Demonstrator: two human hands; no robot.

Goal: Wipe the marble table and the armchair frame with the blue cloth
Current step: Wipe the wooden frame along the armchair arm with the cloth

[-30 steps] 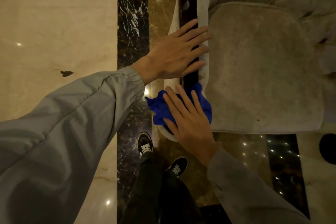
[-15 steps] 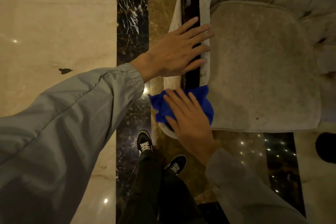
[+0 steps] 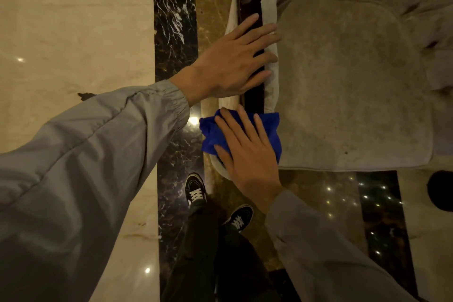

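Blue cloth (image 3: 268,127) slid farther along armrest, crosswise

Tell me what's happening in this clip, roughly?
A person is wiping an armchair's dark armrest strip. The right hand lies flat on a blue cloth, pressing it on the near end of the arm. The left hand rests flat further along the strip, bare, apparently steadying. The seat cushion lies to the right. No marble table is in view.

Hotel-lobby-like lounge: polished marble floor (image 3: 73,32), tufted armchair (image 3: 355,81).
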